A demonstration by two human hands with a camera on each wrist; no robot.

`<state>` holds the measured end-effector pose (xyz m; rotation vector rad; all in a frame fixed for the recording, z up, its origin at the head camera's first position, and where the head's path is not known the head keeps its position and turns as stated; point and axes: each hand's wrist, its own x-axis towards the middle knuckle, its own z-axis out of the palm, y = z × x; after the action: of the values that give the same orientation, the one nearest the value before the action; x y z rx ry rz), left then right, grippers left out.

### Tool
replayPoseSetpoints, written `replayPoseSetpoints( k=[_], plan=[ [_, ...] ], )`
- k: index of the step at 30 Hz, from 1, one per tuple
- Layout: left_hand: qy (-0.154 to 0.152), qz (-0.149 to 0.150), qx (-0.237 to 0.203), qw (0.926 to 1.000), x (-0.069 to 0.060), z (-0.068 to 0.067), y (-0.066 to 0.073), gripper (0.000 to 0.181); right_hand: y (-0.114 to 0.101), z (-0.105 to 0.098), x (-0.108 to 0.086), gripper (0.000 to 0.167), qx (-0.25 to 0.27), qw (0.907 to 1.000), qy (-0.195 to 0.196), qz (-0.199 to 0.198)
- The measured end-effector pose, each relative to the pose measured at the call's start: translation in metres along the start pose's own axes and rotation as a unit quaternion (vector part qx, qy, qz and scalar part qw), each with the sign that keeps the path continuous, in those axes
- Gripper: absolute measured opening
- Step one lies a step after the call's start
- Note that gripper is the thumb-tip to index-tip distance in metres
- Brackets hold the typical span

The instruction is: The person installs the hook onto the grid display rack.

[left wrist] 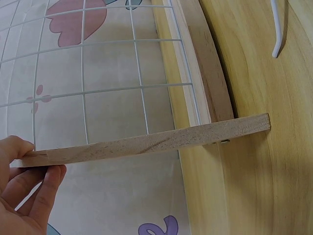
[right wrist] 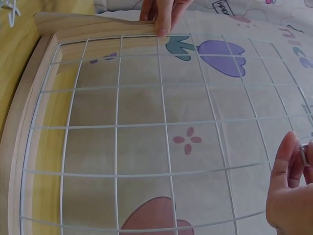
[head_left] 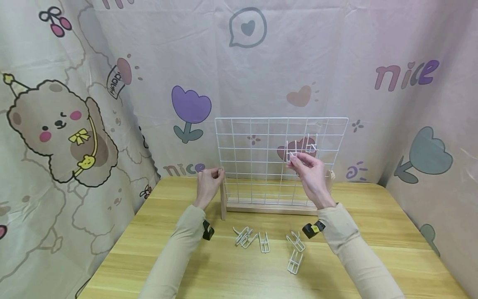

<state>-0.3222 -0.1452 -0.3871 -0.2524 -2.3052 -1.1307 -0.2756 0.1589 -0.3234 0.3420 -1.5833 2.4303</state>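
Note:
A white wire grid (head_left: 260, 161) stands upright in a wooden base (head_left: 270, 209). My left hand (head_left: 210, 182) pinches the top of the wooden side post (head_left: 223, 199); the left wrist view shows thumb and fingers (left wrist: 41, 198) on either side of that post (left wrist: 146, 142). In front of the grid's right part, my right hand (head_left: 310, 174) pinches a white wire hook (head_left: 291, 154). Only a bit of that hook (right wrist: 304, 155) shows beside the right hand (right wrist: 291, 188) in the right wrist view. Another white hook (head_left: 311, 146) is on the grid just up and right of it.
Several loose white wire hooks lie on the wooden table (head_left: 239, 278) in front of the base: a tangled cluster (head_left: 244, 237), a single one (head_left: 264, 242) and two at the right (head_left: 295, 262). A patterned curtain (head_left: 246, 74) surrounds the back and sides.

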Motion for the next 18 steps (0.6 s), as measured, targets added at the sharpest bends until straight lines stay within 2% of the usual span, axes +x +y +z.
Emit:
replayPoseSetpoints(
  k=[10, 18],
  plan=[
    [0.006, 0.006, 0.006, 0.9999, 0.000, 0.000, 0.000, 0.016, 0.001, 0.007, 0.007, 0.020, 0.089, 0.9952, 0.040, -0.004],
    [0.004, 0.008, 0.011, 0.9999, 0.000, 0.001, -0.001, 0.020, 0.004, 0.011, 0.011, 0.022, 0.122, 0.9897, 0.068, -0.032]
  ],
)
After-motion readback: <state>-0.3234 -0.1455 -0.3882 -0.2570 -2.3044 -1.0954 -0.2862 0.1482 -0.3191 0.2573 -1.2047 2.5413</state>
